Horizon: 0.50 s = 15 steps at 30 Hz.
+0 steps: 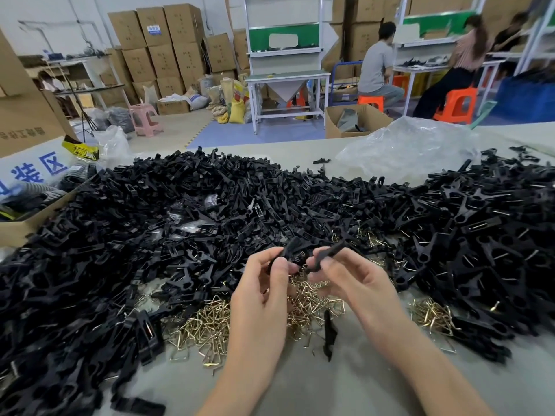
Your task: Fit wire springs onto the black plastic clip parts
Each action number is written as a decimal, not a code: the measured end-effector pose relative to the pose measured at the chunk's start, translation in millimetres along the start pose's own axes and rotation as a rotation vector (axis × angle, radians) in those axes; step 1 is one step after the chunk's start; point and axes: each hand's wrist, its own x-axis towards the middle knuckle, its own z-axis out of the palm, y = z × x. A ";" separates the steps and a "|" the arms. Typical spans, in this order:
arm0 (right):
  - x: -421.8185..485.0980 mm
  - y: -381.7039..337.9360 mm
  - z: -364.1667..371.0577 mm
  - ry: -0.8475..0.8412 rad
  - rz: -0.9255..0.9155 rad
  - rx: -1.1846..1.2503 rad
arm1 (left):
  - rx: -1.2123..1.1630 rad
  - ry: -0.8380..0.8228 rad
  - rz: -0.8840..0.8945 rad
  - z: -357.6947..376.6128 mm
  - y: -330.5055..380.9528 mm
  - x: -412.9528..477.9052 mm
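My left hand (264, 295) pinches a black plastic clip part (290, 247) between thumb and fingers, lifted above the table. My right hand (351, 283) grips a second black clip part (329, 254), its long end pointing up and to the right. The two parts are close together but apart. Beneath my hands lies a heap of brass-coloured wire springs (210, 325). One single black clip part (329, 334) lies on the table between my forearms. Whether a spring sits on either held part is hidden.
A huge pile of black clip parts (180, 211) covers the table from left to right. More springs (429, 316) lie at the right. A cardboard box (18, 232) stands at the left edge, a crumpled clear plastic bag (402, 151) at the back right. People sit at benches beyond.
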 end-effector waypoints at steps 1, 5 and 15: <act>1.0 -1.1 -1.9 0.029 0.018 0.037 | -0.005 0.020 -0.004 -2.5 -1.0 1.9; 3.3 0.8 -5.1 0.062 0.041 0.086 | -0.021 0.006 -0.005 -7.4 -1.7 4.4; 6.2 10.3 -13.4 -0.004 0.096 0.121 | -0.016 -0.042 0.021 -3.7 -2.6 1.2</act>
